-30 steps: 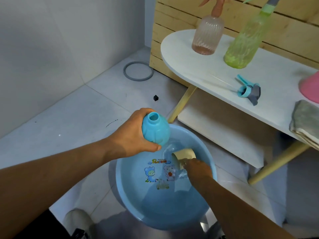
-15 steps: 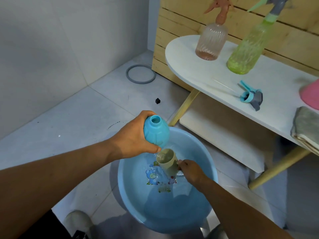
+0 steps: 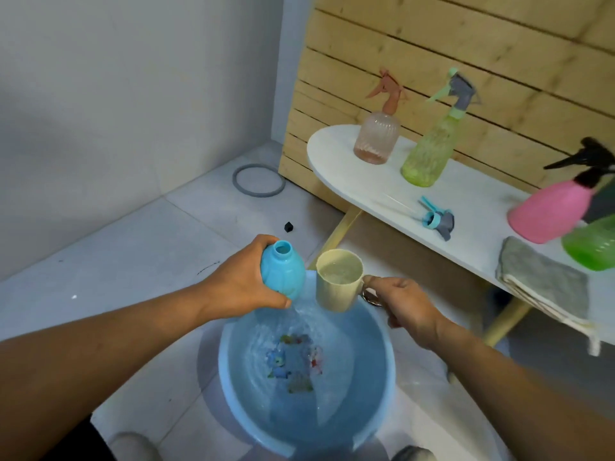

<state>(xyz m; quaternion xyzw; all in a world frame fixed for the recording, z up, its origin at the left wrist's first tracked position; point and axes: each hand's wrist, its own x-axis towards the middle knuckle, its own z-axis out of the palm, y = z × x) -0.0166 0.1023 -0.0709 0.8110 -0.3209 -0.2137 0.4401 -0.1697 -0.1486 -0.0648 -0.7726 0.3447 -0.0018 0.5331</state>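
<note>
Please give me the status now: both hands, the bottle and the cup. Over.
Left hand grips blue bottle, mouth uncapped. Right hand holds beige cup by handle, upright, water inside. Both over blue basin; nothing between them.

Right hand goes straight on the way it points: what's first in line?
Likely the blue bottle in the left hand: the beige cup that the right hand holds by its handle would touch it first. Depth is unclear.
</note>
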